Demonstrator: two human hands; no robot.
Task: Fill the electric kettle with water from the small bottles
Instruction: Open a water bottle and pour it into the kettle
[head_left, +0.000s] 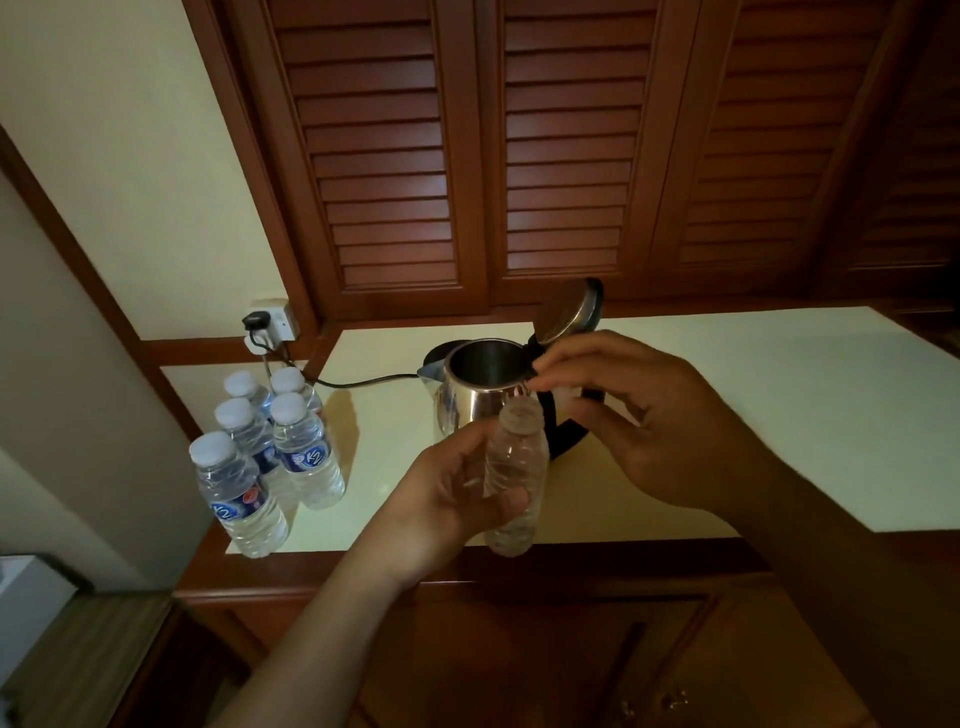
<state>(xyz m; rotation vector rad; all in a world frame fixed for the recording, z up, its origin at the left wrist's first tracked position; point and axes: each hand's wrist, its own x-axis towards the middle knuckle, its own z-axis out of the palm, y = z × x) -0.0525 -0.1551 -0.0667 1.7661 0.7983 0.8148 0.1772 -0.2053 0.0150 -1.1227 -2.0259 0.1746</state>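
Observation:
A steel electric kettle (470, 400) stands on the pale counter with its lid (569, 309) swung up and open. My left hand (452, 493) grips a small clear bottle (514, 478), upright in front of the kettle, its neck uncapped. Just above the bottle's mouth, my right hand (639, 410) pinches something small between thumb and fingertips, apparently the cap; it is too blurred to be sure. Several capped bottles with blue labels (270, 452) stand in a cluster at the counter's left end.
The kettle's black cord (363, 383) runs left to a wall socket (270, 322). Louvred wooden doors (519, 156) rise behind the counter (779, 415). Wooden cabinet fronts lie below its front edge.

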